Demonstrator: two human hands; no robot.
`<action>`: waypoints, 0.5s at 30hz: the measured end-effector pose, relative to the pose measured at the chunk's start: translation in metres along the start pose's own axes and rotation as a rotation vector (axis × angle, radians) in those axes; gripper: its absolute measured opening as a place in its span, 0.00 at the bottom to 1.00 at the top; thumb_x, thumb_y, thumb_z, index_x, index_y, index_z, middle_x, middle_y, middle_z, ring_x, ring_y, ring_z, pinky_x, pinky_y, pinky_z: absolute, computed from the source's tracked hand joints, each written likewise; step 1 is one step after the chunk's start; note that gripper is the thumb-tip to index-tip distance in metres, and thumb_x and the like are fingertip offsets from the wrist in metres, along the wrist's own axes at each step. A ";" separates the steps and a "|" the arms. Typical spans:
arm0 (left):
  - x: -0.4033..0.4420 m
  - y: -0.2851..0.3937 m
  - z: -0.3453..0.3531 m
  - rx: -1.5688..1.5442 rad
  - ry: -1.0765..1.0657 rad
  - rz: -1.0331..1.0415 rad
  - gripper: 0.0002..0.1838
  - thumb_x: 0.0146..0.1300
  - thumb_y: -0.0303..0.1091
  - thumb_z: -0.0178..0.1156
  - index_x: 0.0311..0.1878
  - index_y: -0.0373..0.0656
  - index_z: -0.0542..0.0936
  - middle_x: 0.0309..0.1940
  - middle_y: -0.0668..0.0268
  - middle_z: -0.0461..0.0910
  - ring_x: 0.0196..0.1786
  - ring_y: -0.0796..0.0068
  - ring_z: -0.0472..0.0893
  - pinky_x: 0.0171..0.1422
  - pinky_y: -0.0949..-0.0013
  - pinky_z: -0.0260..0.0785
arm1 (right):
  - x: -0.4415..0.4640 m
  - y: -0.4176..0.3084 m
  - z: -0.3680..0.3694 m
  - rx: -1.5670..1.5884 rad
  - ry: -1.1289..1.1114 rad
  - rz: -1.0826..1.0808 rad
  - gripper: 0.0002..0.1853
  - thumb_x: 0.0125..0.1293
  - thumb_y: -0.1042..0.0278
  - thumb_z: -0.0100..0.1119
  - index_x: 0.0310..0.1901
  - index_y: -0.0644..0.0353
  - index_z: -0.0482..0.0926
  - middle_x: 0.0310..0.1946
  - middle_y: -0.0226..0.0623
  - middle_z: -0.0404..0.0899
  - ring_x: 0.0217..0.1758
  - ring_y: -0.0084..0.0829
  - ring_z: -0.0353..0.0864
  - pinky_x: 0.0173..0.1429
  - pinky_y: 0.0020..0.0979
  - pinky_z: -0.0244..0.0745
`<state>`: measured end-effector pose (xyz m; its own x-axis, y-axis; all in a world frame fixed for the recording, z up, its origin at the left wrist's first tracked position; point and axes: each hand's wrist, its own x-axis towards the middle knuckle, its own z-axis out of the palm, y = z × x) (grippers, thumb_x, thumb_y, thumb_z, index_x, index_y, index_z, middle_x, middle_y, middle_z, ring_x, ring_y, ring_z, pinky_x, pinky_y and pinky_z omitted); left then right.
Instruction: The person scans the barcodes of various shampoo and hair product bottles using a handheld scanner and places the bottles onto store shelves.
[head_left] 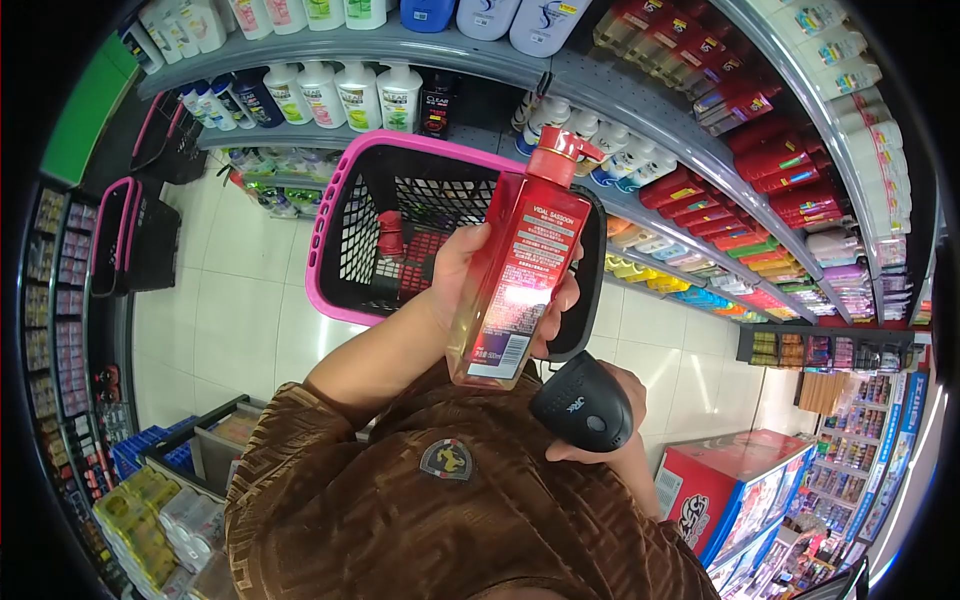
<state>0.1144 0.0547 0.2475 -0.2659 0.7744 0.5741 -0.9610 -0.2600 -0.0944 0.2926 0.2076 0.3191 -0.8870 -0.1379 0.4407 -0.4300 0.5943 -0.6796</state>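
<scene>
My left hand is wrapped round a red Vidal Sassoon pump bottle, its thumb and fingers on opposite sides. The bottle stands tilted, pump at the top, with its printed label and barcode facing me. Lower right, my right hand grips a black handheld barcode scanner; its rounded back faces up and its front is hidden. Behind the bottle is a black shopping basket with a pink rim. A red bottle shows inside the basket, partly covered by my left forearm. What supports the basket is hidden.
Curved shelves hold rows of shampoo bottles ahead, continuing along the right. More black baskets with pink handles stand at left. A red box-shaped display is at lower right, and stacked packs are at lower left, on a tiled floor.
</scene>
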 end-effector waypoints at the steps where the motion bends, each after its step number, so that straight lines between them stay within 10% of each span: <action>1: -0.001 -0.001 0.002 -0.001 -0.002 -0.007 0.49 0.67 0.64 0.59 0.75 0.32 0.58 0.56 0.37 0.74 0.55 0.40 0.85 0.56 0.37 0.82 | -0.002 -0.002 0.001 -0.004 0.005 0.001 0.45 0.33 0.41 0.91 0.48 0.68 0.83 0.31 0.35 0.83 0.30 0.35 0.85 0.37 0.32 0.78; 15: -0.009 -0.001 0.015 0.093 0.116 -0.031 0.52 0.64 0.68 0.59 0.75 0.32 0.58 0.49 0.41 0.75 0.46 0.45 0.87 0.47 0.43 0.86 | -0.013 -0.008 0.010 0.004 0.016 0.013 0.45 0.34 0.40 0.91 0.47 0.68 0.83 0.31 0.34 0.82 0.29 0.34 0.84 0.37 0.30 0.77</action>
<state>0.1189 0.0395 0.2552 -0.2480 0.8433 0.4769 -0.9592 -0.2828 0.0012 0.3058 0.1967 0.3136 -0.8898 -0.1174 0.4409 -0.4190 0.5931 -0.6876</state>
